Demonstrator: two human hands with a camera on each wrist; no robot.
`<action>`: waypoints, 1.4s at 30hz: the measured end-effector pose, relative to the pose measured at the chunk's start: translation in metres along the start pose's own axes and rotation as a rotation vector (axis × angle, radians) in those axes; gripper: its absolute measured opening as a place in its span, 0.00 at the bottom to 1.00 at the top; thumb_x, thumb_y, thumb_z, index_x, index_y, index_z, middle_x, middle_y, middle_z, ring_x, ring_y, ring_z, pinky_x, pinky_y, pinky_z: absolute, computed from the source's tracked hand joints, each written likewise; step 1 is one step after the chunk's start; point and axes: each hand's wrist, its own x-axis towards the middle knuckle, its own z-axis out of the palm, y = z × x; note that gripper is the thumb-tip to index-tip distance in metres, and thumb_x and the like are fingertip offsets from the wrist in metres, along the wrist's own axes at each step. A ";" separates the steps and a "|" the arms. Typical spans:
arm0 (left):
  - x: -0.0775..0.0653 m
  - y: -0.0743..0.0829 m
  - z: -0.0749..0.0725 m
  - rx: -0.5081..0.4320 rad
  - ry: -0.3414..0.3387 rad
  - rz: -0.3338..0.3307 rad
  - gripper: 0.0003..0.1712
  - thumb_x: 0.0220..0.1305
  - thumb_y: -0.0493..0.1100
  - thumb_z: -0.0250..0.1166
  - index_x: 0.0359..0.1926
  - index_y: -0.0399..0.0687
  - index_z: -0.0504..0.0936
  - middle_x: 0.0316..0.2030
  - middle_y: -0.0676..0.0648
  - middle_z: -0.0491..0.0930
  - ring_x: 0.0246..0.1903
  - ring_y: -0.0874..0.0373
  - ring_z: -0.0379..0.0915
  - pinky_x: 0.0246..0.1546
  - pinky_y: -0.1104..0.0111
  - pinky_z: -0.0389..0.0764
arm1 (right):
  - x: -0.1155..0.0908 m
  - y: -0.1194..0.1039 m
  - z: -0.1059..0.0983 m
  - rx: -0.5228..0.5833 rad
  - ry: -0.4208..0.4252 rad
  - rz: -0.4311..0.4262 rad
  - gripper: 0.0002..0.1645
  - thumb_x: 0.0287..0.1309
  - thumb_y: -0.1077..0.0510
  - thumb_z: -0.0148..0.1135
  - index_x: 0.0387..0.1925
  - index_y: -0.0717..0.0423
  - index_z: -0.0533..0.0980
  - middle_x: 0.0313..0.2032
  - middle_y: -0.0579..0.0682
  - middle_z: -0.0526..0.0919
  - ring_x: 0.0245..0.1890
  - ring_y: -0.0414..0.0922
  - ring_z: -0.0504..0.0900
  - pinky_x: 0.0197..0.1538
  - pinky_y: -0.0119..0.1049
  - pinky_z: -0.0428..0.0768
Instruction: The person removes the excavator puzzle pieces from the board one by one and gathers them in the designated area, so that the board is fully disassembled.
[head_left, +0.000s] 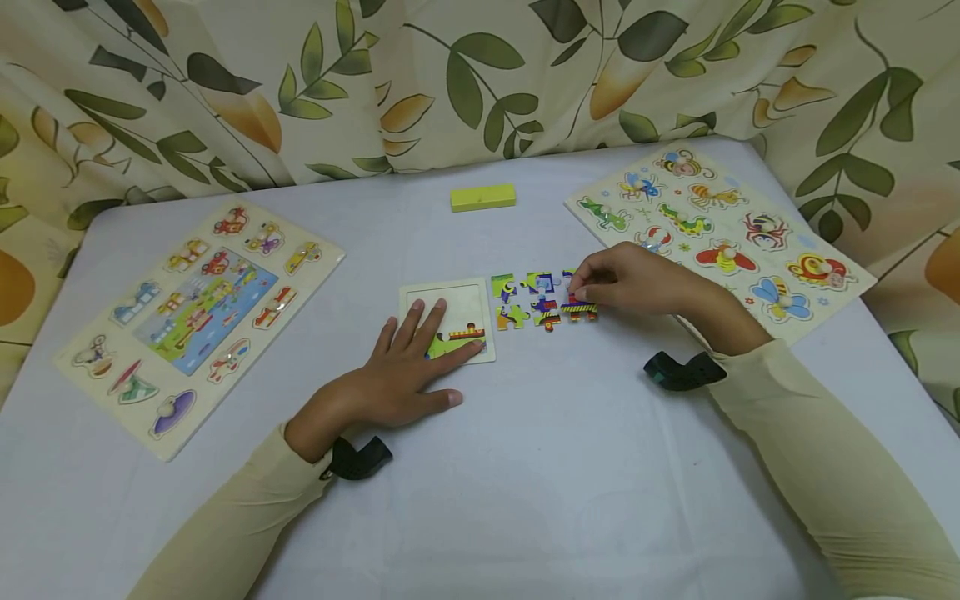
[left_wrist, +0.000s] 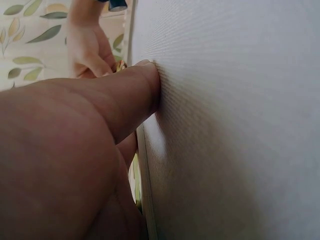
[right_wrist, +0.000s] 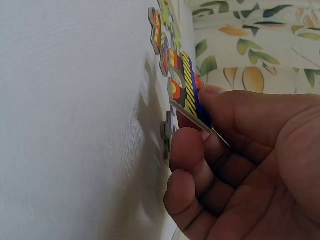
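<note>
My left hand (head_left: 393, 379) lies with fingers spread over a small square puzzle tray (head_left: 478, 288), fingertips resting on it and the thumb on the cloth beside its near edge. Some picture pieces (head_left: 467, 332) fill the lower part of the tray, partly hidden by the fingers. To the tray's right, several loose jigsaw pieces (head_left: 542, 283) lie in rows. My right hand (head_left: 637, 279) pinches a jigsaw piece (right_wrist: 189, 92) with yellow-and-black stripes between thumb and fingers. In the right wrist view this piece is tilted up from the table, close to the other pieces.
A vehicle puzzle board (head_left: 168, 417) lies at the left of the white-covered table (head_left: 525, 492). On the right, partly under the right forearm, is an insect puzzle board (head_left: 738, 287). A yellow block (head_left: 483, 197) sits at the back, before a leaf-patterned curtain (head_left: 480, 83).
</note>
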 end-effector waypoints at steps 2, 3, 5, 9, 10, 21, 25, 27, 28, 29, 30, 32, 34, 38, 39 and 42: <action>0.000 0.000 0.000 0.000 0.001 0.003 0.37 0.71 0.60 0.53 0.76 0.71 0.49 0.74 0.44 0.17 0.70 0.48 0.06 0.65 0.44 0.22 | -0.001 0.000 -0.001 -0.001 0.004 0.000 0.04 0.65 0.63 0.60 0.37 0.59 0.81 0.33 0.48 0.82 0.32 0.46 0.71 0.33 0.32 0.68; 0.000 -0.001 0.000 0.002 0.002 0.005 0.37 0.71 0.60 0.53 0.76 0.71 0.49 0.74 0.44 0.17 0.70 0.48 0.06 0.65 0.44 0.22 | -0.002 0.001 -0.001 -0.002 0.009 -0.002 0.04 0.65 0.63 0.61 0.37 0.59 0.81 0.33 0.48 0.82 0.31 0.45 0.71 0.32 0.32 0.68; 0.000 -0.001 0.000 0.002 0.004 0.009 0.37 0.71 0.60 0.53 0.76 0.70 0.50 0.74 0.44 0.18 0.70 0.47 0.06 0.65 0.44 0.22 | -0.002 0.002 -0.001 -0.003 0.014 -0.001 0.04 0.65 0.64 0.61 0.37 0.60 0.81 0.33 0.48 0.82 0.31 0.45 0.72 0.32 0.32 0.68; -0.001 -0.001 0.000 0.001 0.007 0.012 0.37 0.71 0.60 0.53 0.76 0.70 0.50 0.74 0.44 0.18 0.70 0.47 0.06 0.65 0.44 0.22 | -0.003 0.002 0.000 -0.029 0.017 0.005 0.04 0.65 0.64 0.61 0.36 0.59 0.81 0.33 0.48 0.82 0.31 0.45 0.72 0.33 0.32 0.68; -0.001 -0.001 0.000 0.001 0.007 0.012 0.37 0.71 0.60 0.53 0.76 0.70 0.50 0.74 0.44 0.18 0.70 0.47 0.06 0.65 0.44 0.22 | -0.002 0.002 0.001 -0.038 0.017 0.005 0.04 0.65 0.64 0.61 0.36 0.58 0.81 0.33 0.48 0.82 0.31 0.45 0.72 0.32 0.32 0.68; -0.001 -0.003 0.002 -0.007 0.019 0.006 0.36 0.71 0.60 0.53 0.76 0.71 0.50 0.74 0.45 0.19 0.70 0.47 0.06 0.65 0.45 0.22 | -0.001 0.003 0.004 -0.103 0.055 -0.013 0.02 0.62 0.64 0.64 0.34 0.59 0.81 0.31 0.47 0.82 0.31 0.45 0.72 0.32 0.31 0.70; -0.001 -0.003 0.001 -0.011 0.014 -0.004 0.36 0.71 0.60 0.53 0.75 0.72 0.50 0.74 0.46 0.18 0.70 0.49 0.05 0.65 0.46 0.21 | -0.001 0.003 0.005 -0.110 0.065 -0.021 0.02 0.62 0.64 0.64 0.34 0.60 0.80 0.31 0.48 0.81 0.32 0.45 0.72 0.33 0.32 0.70; 0.000 -0.003 0.001 -0.012 0.012 -0.005 0.36 0.71 0.60 0.53 0.76 0.72 0.50 0.74 0.46 0.18 0.70 0.49 0.05 0.65 0.45 0.21 | -0.001 0.002 0.006 -0.114 0.071 -0.021 0.02 0.62 0.64 0.64 0.34 0.60 0.81 0.31 0.47 0.81 0.31 0.45 0.72 0.33 0.32 0.70; 0.000 -0.003 0.001 -0.012 0.010 -0.005 0.37 0.71 0.60 0.53 0.76 0.72 0.50 0.74 0.45 0.18 0.70 0.49 0.05 0.65 0.45 0.21 | -0.002 0.002 0.006 -0.116 0.074 -0.022 0.02 0.62 0.64 0.64 0.34 0.59 0.81 0.31 0.47 0.81 0.31 0.45 0.72 0.32 0.32 0.70; 0.000 -0.003 0.001 -0.011 0.009 -0.005 0.37 0.71 0.60 0.53 0.76 0.72 0.50 0.74 0.45 0.18 0.70 0.49 0.05 0.65 0.45 0.22 | -0.002 0.001 0.006 -0.116 0.079 -0.022 0.02 0.62 0.64 0.63 0.34 0.58 0.81 0.31 0.47 0.81 0.30 0.45 0.72 0.32 0.32 0.70; 0.000 -0.002 0.001 -0.010 0.008 -0.005 0.37 0.71 0.60 0.54 0.76 0.72 0.50 0.74 0.45 0.18 0.70 0.49 0.05 0.65 0.45 0.22 | -0.002 0.001 0.006 -0.117 0.087 -0.020 0.02 0.62 0.64 0.63 0.34 0.58 0.81 0.31 0.47 0.81 0.29 0.45 0.72 0.31 0.32 0.70; 0.000 -0.002 0.001 -0.007 0.010 -0.004 0.37 0.70 0.60 0.54 0.76 0.71 0.51 0.74 0.45 0.18 0.70 0.48 0.06 0.65 0.44 0.22 | -0.002 0.000 0.006 -0.123 0.103 -0.013 0.02 0.62 0.64 0.63 0.34 0.57 0.81 0.31 0.46 0.82 0.28 0.45 0.72 0.30 0.33 0.69; 0.001 -0.002 0.002 -0.006 0.010 -0.006 0.37 0.70 0.60 0.54 0.76 0.72 0.50 0.74 0.45 0.18 0.70 0.48 0.05 0.65 0.44 0.22 | -0.002 -0.002 0.005 -0.121 0.109 -0.005 0.03 0.62 0.64 0.63 0.35 0.56 0.82 0.31 0.46 0.82 0.27 0.45 0.71 0.30 0.33 0.69; 0.001 -0.002 0.003 -0.004 0.011 -0.005 0.37 0.71 0.61 0.53 0.76 0.72 0.50 0.74 0.45 0.18 0.70 0.49 0.05 0.65 0.45 0.22 | -0.004 -0.003 0.004 -0.101 0.108 0.011 0.04 0.63 0.64 0.62 0.37 0.57 0.82 0.33 0.47 0.83 0.29 0.46 0.71 0.31 0.33 0.68; 0.001 -0.003 0.003 -0.004 0.011 -0.004 0.37 0.71 0.61 0.53 0.76 0.72 0.50 0.74 0.45 0.18 0.69 0.49 0.05 0.65 0.45 0.22 | -0.004 -0.004 0.004 -0.097 0.109 0.011 0.04 0.63 0.64 0.62 0.38 0.57 0.82 0.33 0.47 0.83 0.29 0.46 0.70 0.31 0.33 0.68; 0.001 -0.003 0.003 -0.005 0.012 -0.004 0.36 0.71 0.61 0.52 0.75 0.72 0.50 0.74 0.45 0.18 0.69 0.49 0.05 0.65 0.46 0.21 | -0.003 -0.004 0.005 -0.092 0.126 0.007 0.05 0.64 0.63 0.61 0.39 0.58 0.82 0.31 0.47 0.81 0.29 0.46 0.69 0.30 0.33 0.67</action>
